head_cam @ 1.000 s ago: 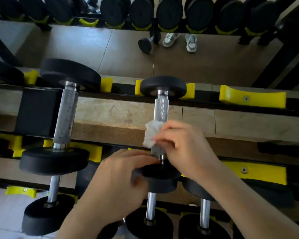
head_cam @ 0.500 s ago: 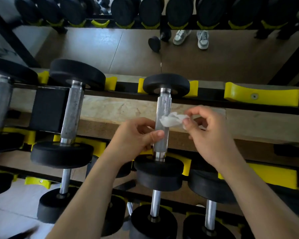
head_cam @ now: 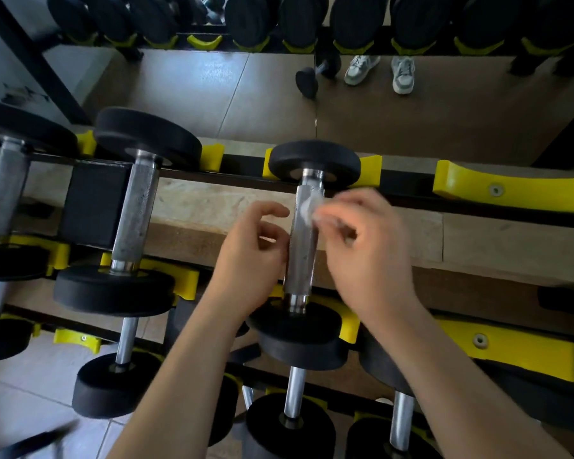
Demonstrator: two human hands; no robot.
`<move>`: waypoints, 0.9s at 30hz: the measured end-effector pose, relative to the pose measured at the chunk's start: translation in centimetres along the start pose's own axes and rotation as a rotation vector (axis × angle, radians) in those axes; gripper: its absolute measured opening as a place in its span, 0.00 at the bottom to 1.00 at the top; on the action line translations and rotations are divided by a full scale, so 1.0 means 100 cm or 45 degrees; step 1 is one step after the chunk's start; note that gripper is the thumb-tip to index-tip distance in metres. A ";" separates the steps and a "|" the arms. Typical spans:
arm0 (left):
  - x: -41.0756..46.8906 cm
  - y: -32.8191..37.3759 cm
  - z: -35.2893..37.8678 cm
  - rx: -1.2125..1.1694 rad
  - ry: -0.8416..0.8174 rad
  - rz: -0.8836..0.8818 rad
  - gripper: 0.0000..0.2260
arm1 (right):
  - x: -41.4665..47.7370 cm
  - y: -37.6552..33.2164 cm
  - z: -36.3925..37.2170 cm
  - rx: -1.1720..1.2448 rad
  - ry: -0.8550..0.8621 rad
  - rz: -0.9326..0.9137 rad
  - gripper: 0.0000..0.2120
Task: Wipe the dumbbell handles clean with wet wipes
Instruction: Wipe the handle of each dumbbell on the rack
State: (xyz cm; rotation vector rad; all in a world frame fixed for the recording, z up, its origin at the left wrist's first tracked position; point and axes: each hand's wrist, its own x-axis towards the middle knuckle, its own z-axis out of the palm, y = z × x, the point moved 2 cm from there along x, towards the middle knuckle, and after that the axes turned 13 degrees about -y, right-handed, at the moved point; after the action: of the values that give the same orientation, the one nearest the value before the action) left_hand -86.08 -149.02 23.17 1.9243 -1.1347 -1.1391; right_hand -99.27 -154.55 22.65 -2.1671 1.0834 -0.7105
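No brand or weight marking can be read on anything in front of you; the dark marks on the pale panel [head_cam: 20,91] at the upper left are too smeared to make out. The dumbbell [head_cam: 301,260] you are working on lies on the top tier of the rack [head_cam: 405,182], straight ahead of you. It has a black round head at each end, each seated in a yellow cradle, and between them a silver knurled handle [head_cam: 304,236] with a few dark specks. Your right hand [head_cam: 368,260] pinches a small white wet wipe [head_cam: 307,210] in its fingers [head_cam: 332,213] and holds it against the upper part of that handle, just below the far head; the wipe and fingertips are blurred. Your left hand [head_cam: 252,260] sits just beside the handle on its left, fingers loosely curled and grasping nothing. Whether it touches the metal cannot be told. This tier carries three dumbbells: yours, a bigger one [head_cam: 133,210] to its left, and a third [head_cam: 4,190] cut off by the left edge. To the right, one yellow cradle [head_cam: 511,190] carries nothing. On the tier below, at least four slimmer chrome handles show, among them one [head_cam: 294,395] directly under yours. Further off, a row of black dumbbell heads [head_cam: 355,21] runs along the top edge, a small dumbbell [head_cam: 307,82] lies on the brown floor, and two pale sneakers [head_cam: 362,69] stand next to it.
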 end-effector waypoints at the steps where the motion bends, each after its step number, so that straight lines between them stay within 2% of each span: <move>1: -0.010 0.000 0.002 0.027 -0.013 0.043 0.16 | 0.008 0.001 0.000 0.003 0.067 0.015 0.05; 3: -0.026 -0.002 0.009 0.199 -0.002 0.094 0.21 | 0.006 0.000 0.003 -0.006 0.067 0.000 0.06; 5: -0.039 0.002 0.014 0.368 0.060 0.135 0.23 | -0.015 0.000 0.004 0.066 -0.088 0.019 0.07; 7: -0.052 0.013 0.018 0.368 0.147 0.195 0.20 | -0.037 0.001 -0.008 0.409 -0.251 0.223 0.06; 9: -0.068 0.033 0.023 0.166 0.150 0.193 0.19 | -0.048 -0.002 -0.030 0.971 -0.331 0.491 0.04; 10: -0.075 0.045 0.026 0.004 0.122 0.155 0.19 | -0.051 -0.006 -0.043 1.102 -0.338 0.541 0.04; 13: -0.094 0.074 0.038 -0.451 0.039 0.070 0.10 | -0.058 -0.027 -0.086 1.094 -0.435 0.491 0.10; 16: -0.114 0.096 0.046 -0.671 0.140 0.064 0.07 | -0.071 -0.046 -0.128 1.079 -0.375 0.516 0.07; 18: -0.130 0.113 0.053 -0.998 0.150 0.076 0.07 | -0.083 -0.050 -0.153 1.341 -0.281 0.676 0.06; 20: -0.145 0.135 0.062 -1.287 0.068 0.087 0.08 | -0.094 -0.056 -0.175 1.573 -0.252 0.761 0.06; 24: -0.171 0.168 0.080 -1.430 -0.073 0.050 0.07 | -0.118 -0.066 -0.212 1.893 -0.222 0.793 0.06; 27: -0.185 0.185 0.079 -1.350 -0.080 0.092 0.04 | -0.138 -0.070 -0.238 1.967 -0.309 0.652 0.05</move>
State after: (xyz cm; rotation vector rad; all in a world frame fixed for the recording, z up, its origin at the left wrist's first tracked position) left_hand -104.53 -141.15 41.70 1.0103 -0.4261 -1.3700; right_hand -119.30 -146.33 41.02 -0.5913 0.5167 -0.6394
